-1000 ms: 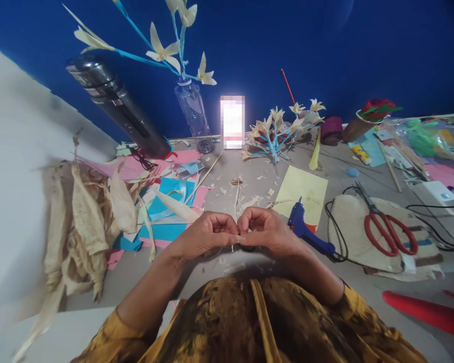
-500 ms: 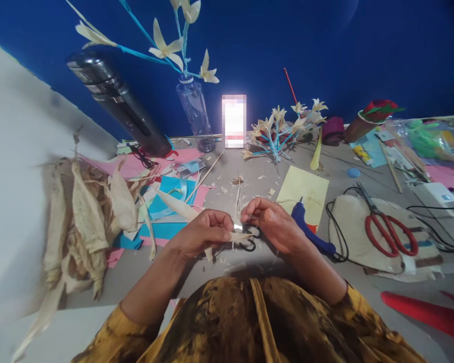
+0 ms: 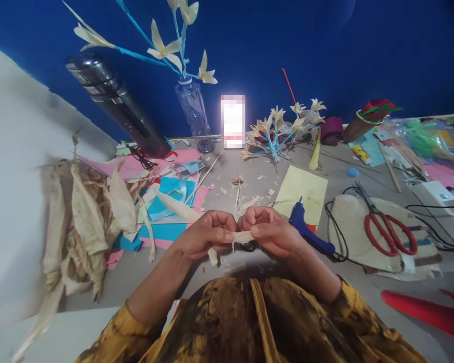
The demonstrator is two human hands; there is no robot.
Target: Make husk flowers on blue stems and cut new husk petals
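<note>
Between my hands a short, pale strip of corn husk [image 3: 242,237] is stretched sideways. My left hand [image 3: 206,233] pinches its left end between thumb and fingers. On the other end, the thumb and curled fingers of my right hand [image 3: 273,233] are closed. Just below the strip, the black handles of small scissors [image 3: 248,246] show in part; my hands hide the rest. A longer pale husk piece [image 3: 176,205] lies beyond my left hand. To the right of my right hand rests a blue glue gun [image 3: 310,234].
Dried corn husks [image 3: 89,217] are heaped at the left. Behind stand a dark flask [image 3: 117,106], a clear bottle [image 3: 194,113] with husk flowers, and a glowing phone [image 3: 233,121]. More husk flowers [image 3: 278,131] lie right of it. Red-handled scissors [image 3: 388,234] rest on cloth.
My right hand has moved left and closed on the free end of the husk strip. The scissors' handles are now more covered by my hands.
</note>
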